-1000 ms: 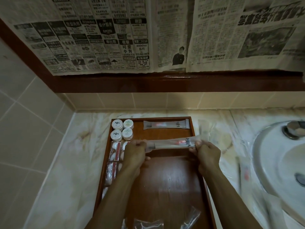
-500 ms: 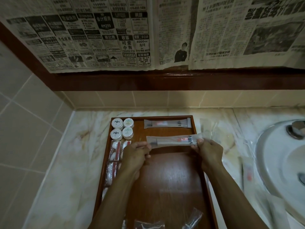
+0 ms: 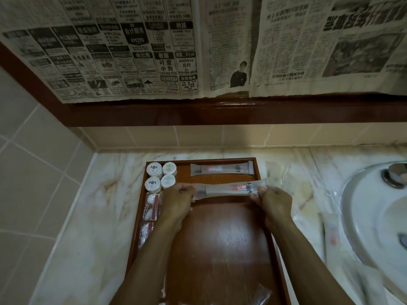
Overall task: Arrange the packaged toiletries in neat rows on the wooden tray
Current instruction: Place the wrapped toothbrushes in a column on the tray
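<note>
Sachet (image 3: 229,188) being held taut by both ends over wooden tray (image 3: 222,243), just below placed sachet (image 3: 222,169), likely lining up second row. Left hand (image 3: 176,203) fingers (image 3: 184,190) pinching left end; right hand (image 3: 275,202) pinching right end. Round tubs (image 3: 160,177) sitting squared in far-left corner, keeping rows tidy.

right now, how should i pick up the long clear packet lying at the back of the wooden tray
Pinch the long clear toothbrush packet at its flat sealed ends, coming from above. It lies flat, crosswise, close to the wooden tray's back rim, so its sides offer little room.
</note>
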